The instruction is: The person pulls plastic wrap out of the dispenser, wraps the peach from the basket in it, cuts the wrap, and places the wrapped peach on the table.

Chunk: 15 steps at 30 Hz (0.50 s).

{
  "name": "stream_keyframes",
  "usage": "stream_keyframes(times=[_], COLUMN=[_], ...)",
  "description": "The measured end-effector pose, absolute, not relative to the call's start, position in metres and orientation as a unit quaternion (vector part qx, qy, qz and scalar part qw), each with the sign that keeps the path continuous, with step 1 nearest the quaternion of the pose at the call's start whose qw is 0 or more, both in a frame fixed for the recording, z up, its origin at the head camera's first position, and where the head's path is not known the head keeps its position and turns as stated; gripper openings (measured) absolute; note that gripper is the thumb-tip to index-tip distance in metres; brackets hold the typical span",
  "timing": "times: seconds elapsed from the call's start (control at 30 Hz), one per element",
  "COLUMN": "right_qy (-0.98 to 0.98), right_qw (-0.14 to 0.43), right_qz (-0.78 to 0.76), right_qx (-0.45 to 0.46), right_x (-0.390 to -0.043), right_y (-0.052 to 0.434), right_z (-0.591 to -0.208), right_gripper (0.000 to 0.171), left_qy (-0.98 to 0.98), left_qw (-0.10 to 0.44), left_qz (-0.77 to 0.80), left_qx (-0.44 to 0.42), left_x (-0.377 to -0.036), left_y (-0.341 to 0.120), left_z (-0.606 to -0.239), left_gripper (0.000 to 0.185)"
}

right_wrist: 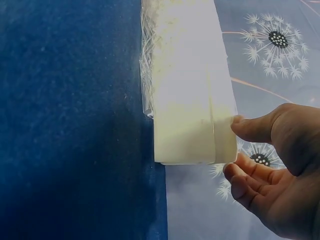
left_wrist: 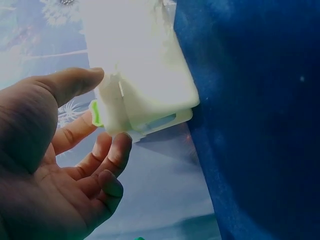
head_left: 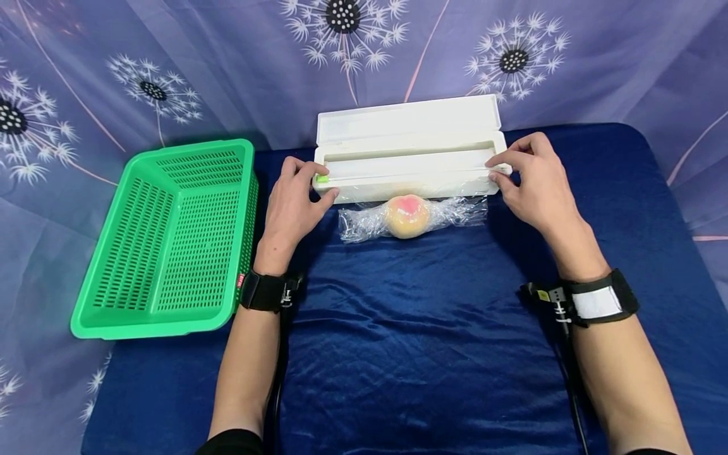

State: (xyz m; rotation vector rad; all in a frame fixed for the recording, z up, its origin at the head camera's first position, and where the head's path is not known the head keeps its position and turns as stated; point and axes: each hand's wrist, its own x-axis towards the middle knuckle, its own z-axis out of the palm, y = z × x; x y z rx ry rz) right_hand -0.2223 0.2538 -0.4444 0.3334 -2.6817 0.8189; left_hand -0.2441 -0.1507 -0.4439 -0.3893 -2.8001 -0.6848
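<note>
1. The left hand (head_left: 296, 202) rested at the left end of the dispenser (head_left: 409, 158), thumb on its front edge and fingers loosely curled over the top beside the green slider (head_left: 321, 179); in the left wrist view the thumb (left_wrist: 70, 82) touched the end while the fingers were only partly bent.
2. The right hand (head_left: 534, 183) held the dispenser's right end, thumb and fingers pinching its edge.
3. The dispenser lay between the two hands, lid open and tilted away from them.
4. A sheet of film (head_left: 449, 212) ran out from the dispenser's front toward the person.
5. A wrapped peach (head_left: 407, 216) sat in that film, between the hands and just nearer the person than the dispenser.
6. A green basket (head_left: 170, 246) stood just outside the left hand.
7. Blue cloth (head_left: 409, 341) lay under both hands.
</note>
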Motion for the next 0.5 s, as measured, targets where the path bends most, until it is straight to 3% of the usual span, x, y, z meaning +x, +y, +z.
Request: stream_keyframes(times=[0.5], right_qy=[-0.937], right_qw=[0.155], right_qz=[0.288], right_qx=[0.120], right_x=[-0.2240], right_y=[0.2562], right_z=[-0.4468], right_gripper=[0.018], left_qy=[-0.948], left_qw=[0.108], left_qz=[-0.241], left_qx=[-0.180], left_x=[-0.2466], left_y=[-0.1556], left_z=[-0.4467], left_gripper=[0.027])
